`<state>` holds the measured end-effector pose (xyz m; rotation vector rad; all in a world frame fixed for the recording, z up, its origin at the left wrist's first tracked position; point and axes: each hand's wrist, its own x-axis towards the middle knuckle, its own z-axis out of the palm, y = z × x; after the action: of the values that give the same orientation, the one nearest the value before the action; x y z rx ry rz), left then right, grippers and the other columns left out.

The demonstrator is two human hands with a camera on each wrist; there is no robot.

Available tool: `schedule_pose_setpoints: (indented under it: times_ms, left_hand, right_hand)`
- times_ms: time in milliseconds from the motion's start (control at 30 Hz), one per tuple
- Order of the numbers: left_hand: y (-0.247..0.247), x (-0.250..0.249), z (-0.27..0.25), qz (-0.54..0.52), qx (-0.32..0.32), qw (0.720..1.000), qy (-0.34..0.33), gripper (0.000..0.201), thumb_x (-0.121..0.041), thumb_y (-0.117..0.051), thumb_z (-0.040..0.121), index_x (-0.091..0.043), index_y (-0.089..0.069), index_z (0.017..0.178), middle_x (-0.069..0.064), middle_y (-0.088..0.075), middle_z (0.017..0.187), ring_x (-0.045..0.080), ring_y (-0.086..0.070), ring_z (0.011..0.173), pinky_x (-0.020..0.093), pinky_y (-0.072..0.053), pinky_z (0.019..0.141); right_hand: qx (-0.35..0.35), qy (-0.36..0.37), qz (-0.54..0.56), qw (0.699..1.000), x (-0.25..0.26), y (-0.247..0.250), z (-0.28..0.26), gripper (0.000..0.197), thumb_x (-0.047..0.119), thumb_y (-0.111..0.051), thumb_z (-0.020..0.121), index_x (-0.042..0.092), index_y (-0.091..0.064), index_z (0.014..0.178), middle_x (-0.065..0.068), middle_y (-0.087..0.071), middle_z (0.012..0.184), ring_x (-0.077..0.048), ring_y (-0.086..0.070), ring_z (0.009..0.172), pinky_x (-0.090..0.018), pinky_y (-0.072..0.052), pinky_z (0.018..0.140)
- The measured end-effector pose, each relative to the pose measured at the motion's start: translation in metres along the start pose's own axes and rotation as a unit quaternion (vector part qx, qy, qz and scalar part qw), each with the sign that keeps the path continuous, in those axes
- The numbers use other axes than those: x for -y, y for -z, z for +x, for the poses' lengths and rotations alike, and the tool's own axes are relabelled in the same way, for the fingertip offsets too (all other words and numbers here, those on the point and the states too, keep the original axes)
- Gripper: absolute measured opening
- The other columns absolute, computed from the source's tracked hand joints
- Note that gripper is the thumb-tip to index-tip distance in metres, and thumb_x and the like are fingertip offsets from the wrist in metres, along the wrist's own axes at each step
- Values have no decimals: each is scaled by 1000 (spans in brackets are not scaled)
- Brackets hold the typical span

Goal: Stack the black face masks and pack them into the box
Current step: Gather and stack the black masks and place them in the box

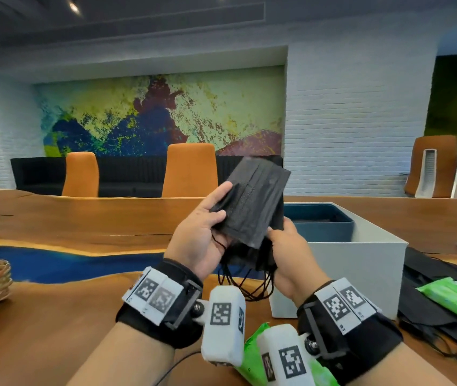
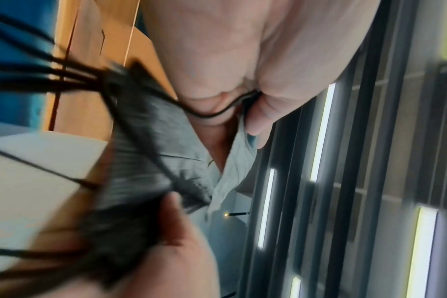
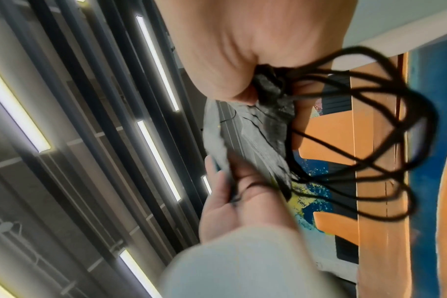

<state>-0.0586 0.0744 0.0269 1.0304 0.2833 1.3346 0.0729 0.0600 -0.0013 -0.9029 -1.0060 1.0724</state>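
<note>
Holding a stack of black face masks (image 1: 249, 201) up off the table, both hands meet at the centre of the head view: the left hand (image 1: 205, 232) curls around the stack's left edge, thumb across the pleated, matte fabric, while the right hand (image 1: 288, 252) pinches its lower right corner, thin elastic ear loops (image 1: 249, 285) dangling below in tangled arcs. At about 3 o'clock from the hands, just beside them, stands the box (image 1: 361, 274), a white square-walled carton with a dark blue liner. Farther toward 4 o'clock, loose black masks (image 1: 428, 310) lie flat on the glossy wooden table (image 1: 54, 330) with a green plastic packet (image 1: 456, 302) on top of them. From the left wrist, blurred, the left hand (image 2: 230, 60) grips a cord and the grey-looking pleated cloth (image 2: 146, 151). From the right wrist, the right hand (image 3: 242, 50) clamps the crumpled fabric corner (image 3: 270, 94), loops (image 3: 370, 141) fanning toward 3 o'clock, and the left hand (image 3: 232, 201) holds the far edge.
</note>
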Motion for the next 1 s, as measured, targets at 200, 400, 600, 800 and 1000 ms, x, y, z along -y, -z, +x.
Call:
schedule_pose_setpoints:
  times_ms: [200, 400, 600, 800, 1000]
  left_hand:
    - [9, 21, -7, 130, 13, 991, 17, 48, 7, -33, 95, -19, -54, 129, 3, -63, 122, 17, -64, 108, 30, -53, 89]
    - [16, 21, -9, 212, 12, 977, -2, 40, -2, -39, 98, -30, -58, 119, 1, -54, 136, 18, -54, 121, 36, -45, 102]
    - [21, 22, -7, 243, 13, 970, -11, 48, 6, -39, 95, -31, -58, 120, 1, -53, 137, 18, -53, 124, 39, -43, 105]
    - [21, 26, -7, 262, 6, 965, -6, 60, 16, -35, 91, -34, -60, 114, 1, -52, 138, 18, -52, 124, 38, -44, 105]
    - [20, 19, -9, 218, 1, 976, 1, 48, 11, -37, 93, -20, -57, 125, 1, -65, 119, 18, -63, 109, 37, -51, 94]
  right_hand:
    - [-56, 29, 27, 998, 1, 1, 4, 28, 28, -36, 103, 31, -43, 130, -9, -60, 119, -28, -62, 107, -53, -55, 87]
    - [-44, 17, 33, 998, -1, -2, 2, 27, 32, -35, 103, 29, -47, 127, -8, -61, 115, -26, -62, 106, -52, -53, 90]
    - [-25, 17, 73, 997, -4, 1, 3, 38, 42, -29, 102, 21, -51, 124, -10, -63, 116, -25, -63, 106, -48, -54, 89]
    - [9, 41, 61, 997, -5, 3, 4, 48, 53, -44, 94, 22, -46, 130, -7, -65, 117, -24, -67, 104, -43, -58, 80]
    - [-7, 99, -46, 994, 1, 7, 3, 28, 10, -46, 98, 21, -50, 124, -3, -62, 117, -20, -63, 106, -46, -55, 88]
